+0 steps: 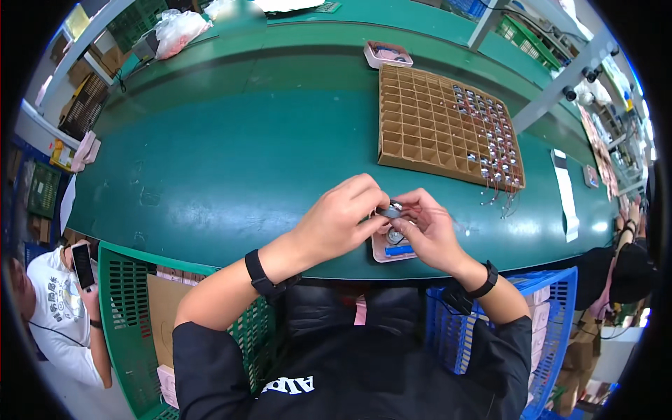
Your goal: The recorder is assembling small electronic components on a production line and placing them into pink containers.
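Both hands are in on it now: the left hand [344, 213] and the right hand [432, 234] pinch one small grey part [390, 212] between their fingertips, just above a pink tray [380, 256] at the bench's near edge. Far and to the right, wired pieces [498, 136] already fill much of the right side of the cardboard divider box [434, 168], leads spilling over its near edge! The left columns show bare cardboard, so the box looks well short of full, and this part is still in hand.
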Tool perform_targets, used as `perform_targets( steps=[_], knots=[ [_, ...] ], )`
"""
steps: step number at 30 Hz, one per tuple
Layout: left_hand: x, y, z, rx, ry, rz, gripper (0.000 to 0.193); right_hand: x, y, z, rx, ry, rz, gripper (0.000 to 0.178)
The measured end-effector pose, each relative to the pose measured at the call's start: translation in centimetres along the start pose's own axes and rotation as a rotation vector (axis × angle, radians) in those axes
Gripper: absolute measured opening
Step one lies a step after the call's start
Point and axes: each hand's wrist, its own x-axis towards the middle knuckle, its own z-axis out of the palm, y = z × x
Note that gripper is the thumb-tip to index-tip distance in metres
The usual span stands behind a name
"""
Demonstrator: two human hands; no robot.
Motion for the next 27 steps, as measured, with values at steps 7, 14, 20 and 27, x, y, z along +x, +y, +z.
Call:
perform_targets(
  steps=[7, 14, 20, 27],
  knots=[
    [-0.2, -0.1, 0.7, -0.087, 0.050, -0.114, 0.017, 0.6, -2.6, -3.9, -0.717, -0.177, -0.255, 0.074],
    [-1.2, -1.0, 2.6, 0.012, -0.132, -0.223, 0.018, -2.2, 1.1, -6.4, -0.853, -0.262, -0.167, 0.119],
    [-2.0, -2.4, 3.6, 0.132, -0.224, -0.239, 0.017, -2.8, 1.7, -4.1, -0.715, -0.190, -0.079, 0.121],
    [-2.0, -1.7, 3.6, 0.130, -0.200, -0.257, 0.016, -3.0, 2.1, -4.2, -0.747, -0.161, -0.131, 0.118]
  ],
)
